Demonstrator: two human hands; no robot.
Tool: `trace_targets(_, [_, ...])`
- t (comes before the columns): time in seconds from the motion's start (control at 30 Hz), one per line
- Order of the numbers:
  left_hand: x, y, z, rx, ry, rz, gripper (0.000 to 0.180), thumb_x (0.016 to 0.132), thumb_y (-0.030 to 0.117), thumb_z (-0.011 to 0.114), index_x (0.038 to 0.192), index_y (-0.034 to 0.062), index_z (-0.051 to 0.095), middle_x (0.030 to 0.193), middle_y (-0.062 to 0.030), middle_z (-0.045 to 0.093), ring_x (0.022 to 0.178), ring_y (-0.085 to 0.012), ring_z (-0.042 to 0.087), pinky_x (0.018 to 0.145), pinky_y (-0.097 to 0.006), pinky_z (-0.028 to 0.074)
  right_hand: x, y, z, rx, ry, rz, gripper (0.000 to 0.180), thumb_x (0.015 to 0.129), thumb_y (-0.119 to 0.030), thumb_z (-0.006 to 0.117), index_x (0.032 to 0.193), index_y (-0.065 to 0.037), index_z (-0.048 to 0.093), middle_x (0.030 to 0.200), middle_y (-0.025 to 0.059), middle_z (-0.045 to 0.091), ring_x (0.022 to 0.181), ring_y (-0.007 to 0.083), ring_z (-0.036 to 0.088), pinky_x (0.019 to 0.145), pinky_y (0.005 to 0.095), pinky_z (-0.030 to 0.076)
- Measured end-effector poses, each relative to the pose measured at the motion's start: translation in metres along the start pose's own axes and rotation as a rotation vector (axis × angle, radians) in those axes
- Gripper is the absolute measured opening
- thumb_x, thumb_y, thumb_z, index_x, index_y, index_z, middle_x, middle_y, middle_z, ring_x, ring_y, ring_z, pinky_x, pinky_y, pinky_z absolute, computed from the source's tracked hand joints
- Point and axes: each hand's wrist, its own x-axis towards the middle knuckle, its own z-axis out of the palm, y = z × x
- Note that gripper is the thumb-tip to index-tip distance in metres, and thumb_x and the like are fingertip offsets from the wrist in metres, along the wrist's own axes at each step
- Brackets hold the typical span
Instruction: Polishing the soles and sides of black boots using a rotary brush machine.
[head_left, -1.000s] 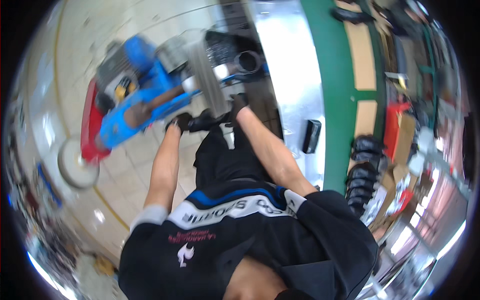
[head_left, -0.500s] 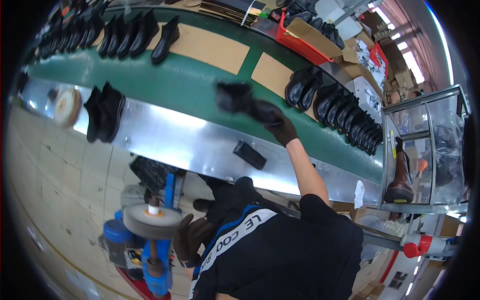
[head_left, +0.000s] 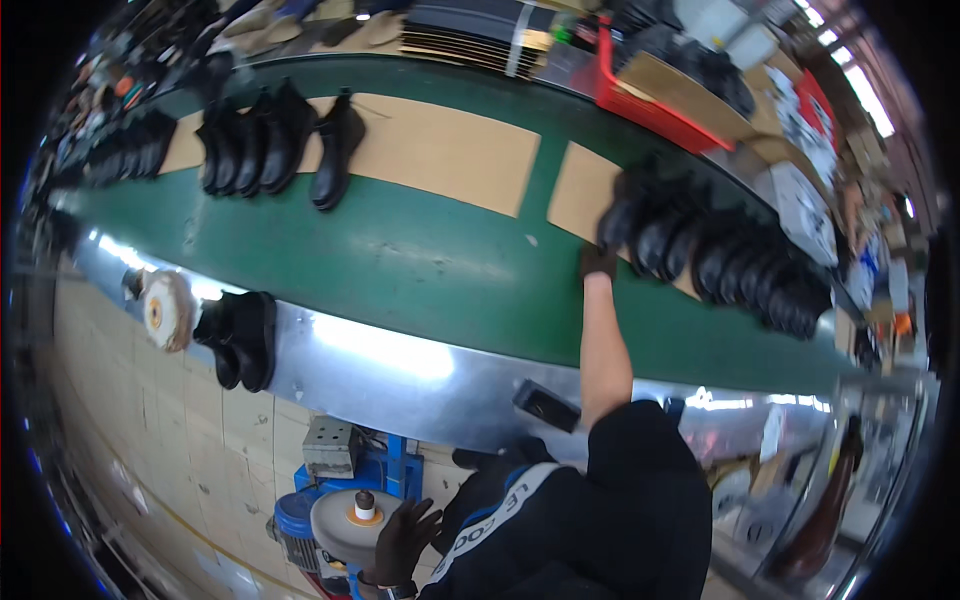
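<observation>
My right hand (head_left: 599, 259), in a black glove, reaches far over the green conveyor belt (head_left: 420, 265) and grips a black boot (head_left: 617, 214). The boot stands at the left end of a row of black boots (head_left: 740, 265) on a brown cardboard sheet (head_left: 575, 185). My left hand (head_left: 405, 540), also in a black glove, hangs low with its fingers spread. It holds nothing and is just right of a grey buffing wheel (head_left: 345, 520) on a blue machine (head_left: 385, 470).
More black boots (head_left: 255, 150) stand on a second cardboard sheet at the left. A pair of black boots (head_left: 240, 338) rests on the conveyor's metal rim (head_left: 400, 365), beside a pale round buffing wheel (head_left: 165, 310). A small black device (head_left: 545, 405) sits on the rim. A red crate (head_left: 640, 100) lies beyond the belt.
My view swung from the blue machine up to the conveyor. My right hand carried the black boot across the belt to the end of the boot row. My left hand dropped beside the machine.
</observation>
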Motion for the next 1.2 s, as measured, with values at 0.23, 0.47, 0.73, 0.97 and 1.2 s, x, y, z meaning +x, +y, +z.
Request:
trace_targets(0.23, [0.016,-0.012,0.018,-0.146,0.064,-0.104,0.056,0.087,0.035,0.047,0.131,0.0058,0.029,0.133,-0.0179,0.034,0.118,-0.0339,0.040,0.098,-0.047,0.033,-0.140,0.058,0.246,-0.422,-0.417,0.274,0.038,0.074,-0.024,0.066,0.104,-0.004,0.054,0.083,0.0071,0.057,0.068,0.0189,0.057,0.050,0.0283,0.048])
trace_targets(0.47, [-0.012,-0.034,0.023,-0.024,0.349,0.065,0.057,0.087,0.034,0.046,0.131,0.0035,0.027,0.131,-0.0216,0.036,0.115,-0.0355,0.044,0.094,-0.044,0.038,-0.166,0.096,0.460,-1.488,-0.980,-0.670,0.044,0.071,-0.032,0.063,0.109,-0.011,0.056,0.109,0.0191,0.051,0.098,0.0335,0.053,0.085,0.0390,0.044])
trace_targets(0.73, [0.029,-0.022,0.029,-0.055,0.234,0.383,0.046,0.092,0.024,0.041,0.128,-0.0036,0.032,0.124,-0.0183,0.045,0.107,-0.0251,0.051,0.087,-0.033,0.044,-0.188,0.013,0.400,-1.253,-1.307,-0.823,0.025,0.076,-0.027,0.061,0.090,-0.006,0.061,0.091,0.0106,0.058,0.085,0.0289,0.057,0.070,0.0360,0.045])
trace_targets(0.97, [0.112,0.031,0.069,0.012,0.312,1.220,0.061,0.089,0.012,0.042,0.138,0.0029,0.006,0.138,-0.0134,0.028,0.122,-0.0265,0.036,0.100,-0.037,0.031,-0.316,-0.164,0.260,-0.728,-1.082,-0.464,0.018,0.073,-0.016,0.066,0.074,0.001,0.060,0.063,0.0074,0.057,0.057,0.0122,0.053,0.055,0.0247,0.042])
trace_targets(1.2, [0.056,0.003,0.117,-0.465,-0.129,1.529,0.069,0.080,0.026,0.053,0.132,0.0092,0.011,0.117,-0.0192,0.045,0.109,-0.0304,0.047,0.093,-0.042,0.038,-0.420,-0.265,0.150,-0.813,-1.089,-0.314,0.026,0.071,-0.012,0.069,0.090,0.002,0.057,0.081,0.0077,0.058,0.073,0.0101,0.052,0.066,0.0246,0.043])
